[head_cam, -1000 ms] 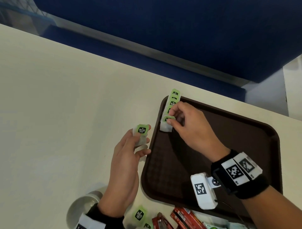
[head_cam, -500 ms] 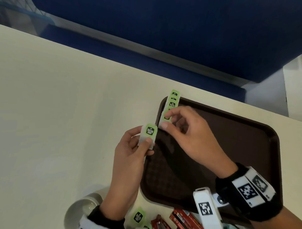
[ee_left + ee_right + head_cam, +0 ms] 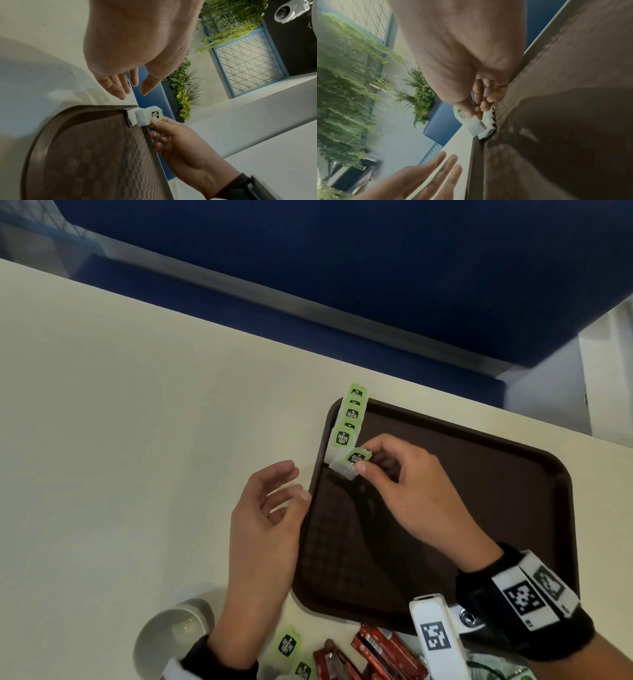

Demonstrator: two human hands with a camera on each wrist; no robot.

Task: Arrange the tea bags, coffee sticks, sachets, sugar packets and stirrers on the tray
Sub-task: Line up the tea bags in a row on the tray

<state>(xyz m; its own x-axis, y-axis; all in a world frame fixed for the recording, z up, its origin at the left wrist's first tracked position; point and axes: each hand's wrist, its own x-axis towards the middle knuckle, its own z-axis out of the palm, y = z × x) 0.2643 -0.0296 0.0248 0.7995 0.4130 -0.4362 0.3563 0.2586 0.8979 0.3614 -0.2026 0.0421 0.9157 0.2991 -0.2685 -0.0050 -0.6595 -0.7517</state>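
Note:
A dark brown tray (image 3: 496,474) lies on the cream table. Several green-labelled tea bags (image 3: 349,419) stand in a row along its far left rim. My right hand (image 3: 363,463) pinches another green tea bag (image 3: 351,460) at the near end of that row; the same tea bag (image 3: 150,116) shows in the left wrist view, and in the right wrist view the tea bag (image 3: 476,127) hangs below my thumb. My left hand (image 3: 291,484) hovers over the table just left of the tray, its fingers relaxed and holding nothing.
A white cup (image 3: 171,635) stands at the near left by my left wrist. More green tea bags (image 3: 287,645) and red coffee sticks (image 3: 387,652) lie at the table's near edge below the tray. A blue bench (image 3: 342,268) runs beyond the table's far edge.
The tea bag my left hand held has passed to my right hand, which now holds it at the end of the row. My left hand has opened and drawn back slightly.

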